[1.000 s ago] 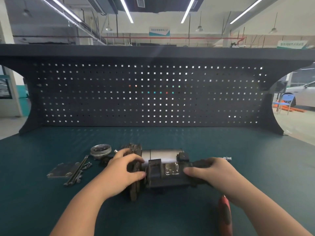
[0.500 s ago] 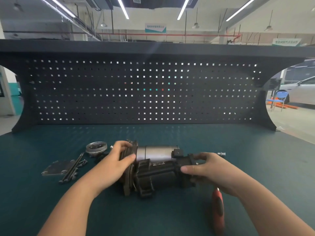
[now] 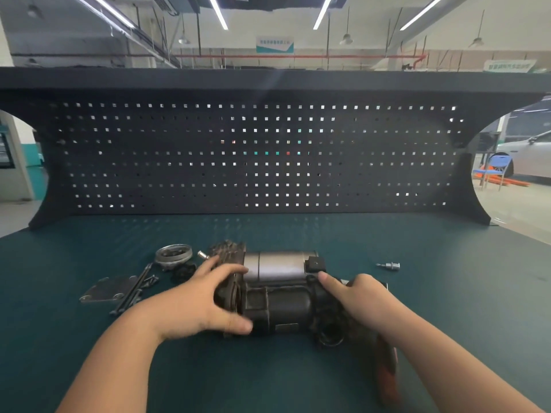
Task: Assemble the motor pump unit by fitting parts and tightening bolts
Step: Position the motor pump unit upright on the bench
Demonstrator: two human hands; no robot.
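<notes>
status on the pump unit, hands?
Both hands gripping motor pump unit: left hand at finned end, right hand at other end. Unit on bench. Nothing blocking.

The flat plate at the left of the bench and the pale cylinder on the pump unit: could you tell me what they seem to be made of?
The flat plate looks like bare grey metal, dull with a soft sheen at its edges. The pale cylinder seems to be brushed or plated steel: a smooth, silvery surface with light bands along it. The dark pump body below looks like cast metal, rough and grimy, though the blur leaves that open.

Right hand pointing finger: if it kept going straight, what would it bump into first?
Probably the small black box on the motor pump unit. The right hand points its fingertip just below that box, though depth is hard to judge.
</notes>
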